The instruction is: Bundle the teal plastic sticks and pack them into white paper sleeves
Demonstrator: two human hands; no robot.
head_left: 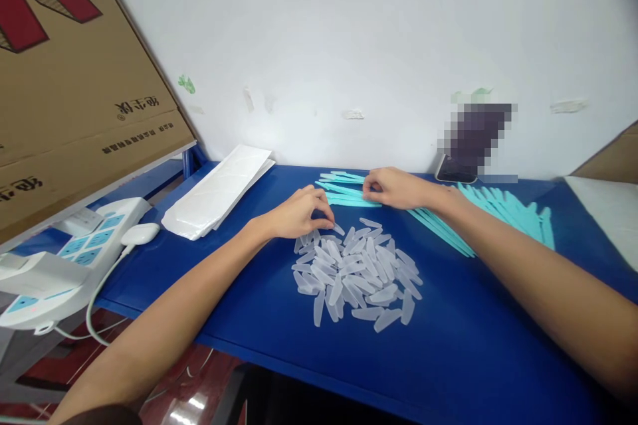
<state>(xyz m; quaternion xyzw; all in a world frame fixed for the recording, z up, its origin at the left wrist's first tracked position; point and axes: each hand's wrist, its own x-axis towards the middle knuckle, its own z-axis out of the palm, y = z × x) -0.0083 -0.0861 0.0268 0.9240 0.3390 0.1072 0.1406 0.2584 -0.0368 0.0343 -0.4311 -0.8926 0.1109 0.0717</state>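
Observation:
My left hand (304, 212) is closed in a pinch on one small translucent plastic cap (338, 229), just above the far left side of a loose pile of similar caps (356, 269). Farther back, my right hand (391, 187) has its fingertips pressed together at a row of slim teal eyebrow razors (343, 189), apparently gripping one by its end. Its fingers hide part of that razor. More teal razors (508, 209) lie in a fanned stack to the right, partly behind my right forearm, with several others (441, 232) under the wrist.
White flat packets (219, 189) lie at the table's back left. A white power strip (84, 252) with plugs and a cable sits at the left edge, beside a large cardboard box (74, 80). A phone (456, 168) leans on the white wall behind the blue table (309, 339).

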